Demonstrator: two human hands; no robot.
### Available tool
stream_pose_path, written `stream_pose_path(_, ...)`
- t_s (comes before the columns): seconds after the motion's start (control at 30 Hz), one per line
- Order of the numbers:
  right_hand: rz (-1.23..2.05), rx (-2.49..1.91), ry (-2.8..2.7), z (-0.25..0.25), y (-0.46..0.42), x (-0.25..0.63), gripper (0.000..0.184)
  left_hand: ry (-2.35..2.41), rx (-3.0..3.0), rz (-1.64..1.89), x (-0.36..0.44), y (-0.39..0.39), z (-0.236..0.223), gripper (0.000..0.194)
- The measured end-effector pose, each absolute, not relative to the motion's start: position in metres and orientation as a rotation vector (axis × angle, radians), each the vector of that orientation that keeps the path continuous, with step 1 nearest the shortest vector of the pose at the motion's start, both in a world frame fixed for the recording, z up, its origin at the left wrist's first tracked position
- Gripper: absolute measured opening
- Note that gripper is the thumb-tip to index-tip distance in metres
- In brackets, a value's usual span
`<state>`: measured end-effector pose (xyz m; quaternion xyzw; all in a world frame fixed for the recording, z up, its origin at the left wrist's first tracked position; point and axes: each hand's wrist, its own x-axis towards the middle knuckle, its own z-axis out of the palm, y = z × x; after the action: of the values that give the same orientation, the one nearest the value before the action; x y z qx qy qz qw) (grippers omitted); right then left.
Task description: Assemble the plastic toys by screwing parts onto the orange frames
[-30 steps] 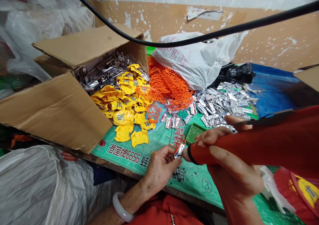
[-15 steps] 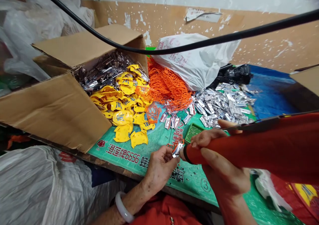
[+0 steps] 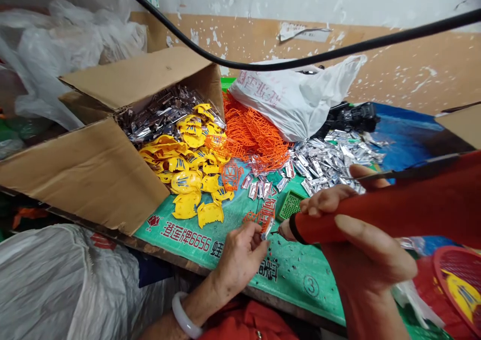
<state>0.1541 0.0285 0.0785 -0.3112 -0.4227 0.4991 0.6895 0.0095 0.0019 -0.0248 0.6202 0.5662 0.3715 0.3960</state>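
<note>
My left hand (image 3: pixel 240 255) pinches a small silver metal piece (image 3: pixel 266 228) with an orange plastic frame (image 3: pixel 259 218) against the green mat (image 3: pixel 225 219). My right hand (image 3: pixel 361 249) is wrapped round a thick red power screwdriver (image 3: pixel 394 209), whose tip sits right at the silver piece. A small green grid piece (image 3: pixel 291 205) lies just behind the tool's tip.
An open cardboard box (image 3: pixel 93 164) holds silver parts and spills yellow plastic shells (image 3: pixel 188 174). Orange frames (image 3: pixel 251 134), a white plastic bag (image 3: pixel 293 94) and a heap of silver pieces (image 3: pixel 330 159) lie behind. A black cable (image 3: pixel 285 64) hangs across. A red basket (image 3: pixel 454 285) sits at right.
Both hands have stayed together at the silver piece, and the screwdriver's tip now shows against it. The view has shifted a little, so the red basket is more in sight.
</note>
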Motion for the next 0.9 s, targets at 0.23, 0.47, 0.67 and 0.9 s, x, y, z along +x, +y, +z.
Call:
stream_pose_path(0.23,1.099,-0.713,-0.936,0.076,0.035,0.158,0.037,1.434,1.858,0.992,0.008,0.000,-0.023,0.021)
stream_pose_path(0.47,1.143,-0.673,-0.926,0.078,0.033,0.158,0.034,1.239,1.575,1.188,0.014,0.005,-0.015,0.008)
stream_pose_path(0.67,1.185,-0.630,-0.916,0.078,0.031,0.157,0.045,1.145,1.599,1.297,0.015,0.006,-0.020,0.005)
stream_pose_path(0.9,1.188,-0.589,-0.927,0.077,0.030,0.158,0.043,1.248,1.775,1.298,0.011,0.006,-0.024,0.011)
